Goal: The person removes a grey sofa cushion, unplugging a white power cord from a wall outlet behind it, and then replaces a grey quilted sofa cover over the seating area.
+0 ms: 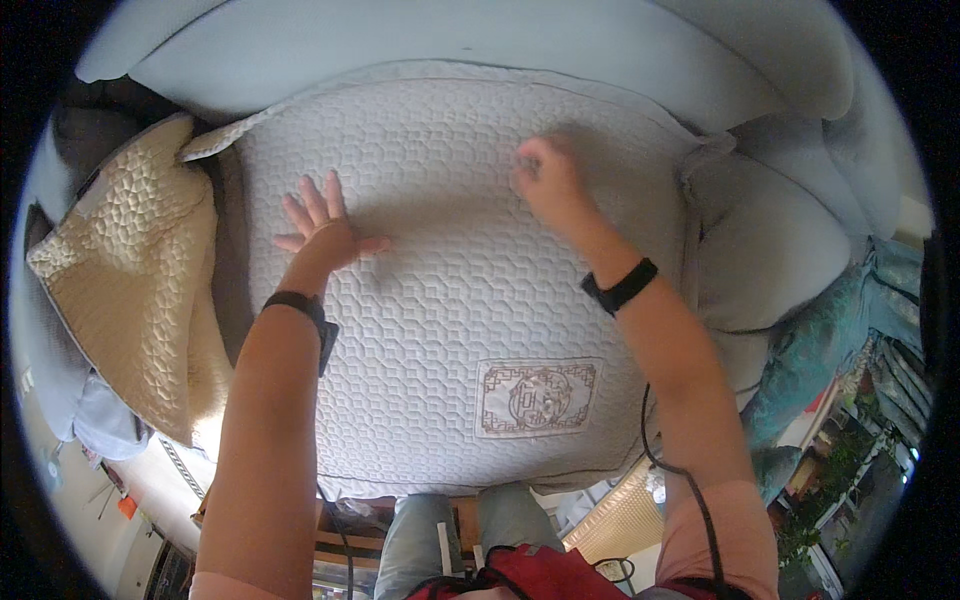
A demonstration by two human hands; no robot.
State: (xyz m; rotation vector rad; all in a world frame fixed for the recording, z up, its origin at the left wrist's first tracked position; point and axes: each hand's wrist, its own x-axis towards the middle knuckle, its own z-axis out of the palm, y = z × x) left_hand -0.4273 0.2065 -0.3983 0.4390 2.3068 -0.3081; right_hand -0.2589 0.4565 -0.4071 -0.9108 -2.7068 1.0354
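Observation:
A pale quilted sofa cover [420, 315] with a raised hexagon-like pattern lies spread over the seat in front of me. My left hand [321, 231] is palm down on its left part, fingers splayed, holding nothing. Over the upper right part is my right hand [551, 176], blurred, with its fingers curled in and nothing visible in them; whether it touches the cloth I cannot tell. An embroidered rectangular patch [538, 397] decorates the cover near its front edge. Each wrist wears a black band.
The grey sofa backrest [450, 37] rises behind the cover, with a grey cushion [765, 240] at the right. A beige quilted cloth [142, 277] drapes at the left. Teal patterned fabric [810, 352] hangs at the right. A black cable [686, 480] runs along my right arm.

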